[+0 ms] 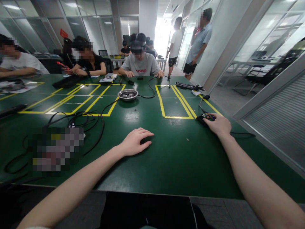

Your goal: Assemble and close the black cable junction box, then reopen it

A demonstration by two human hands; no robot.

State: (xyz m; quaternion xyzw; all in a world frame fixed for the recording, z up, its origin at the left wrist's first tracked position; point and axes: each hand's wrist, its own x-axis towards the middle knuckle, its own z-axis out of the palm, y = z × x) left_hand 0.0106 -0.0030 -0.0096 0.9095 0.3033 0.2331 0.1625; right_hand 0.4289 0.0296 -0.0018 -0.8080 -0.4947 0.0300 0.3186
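My left hand (135, 142) rests on the green table (152, 171) near its middle, fingers stretched out and slightly apart, holding nothing. Farther right, my right hand (220, 124) grips a small black device with a bare circuit board (206, 117) on the tabletop. The thumb lies along the device's near side, while the other fingers are partly hidden behind it. A thin black cable (244, 134) shows to the right of that wrist. Beyond my left hand stands a round metal bowl (128, 95) with several small metal parts in it.
Yellow tape (178, 117) marks rectangles on the tabletop. Black cables (103, 127) loop around a blurred-out object (58, 149) at left. Black tool-like objects (188, 86) lie at the far right. Across the table sits a person in a grey shirt (140, 63); others sit at left.
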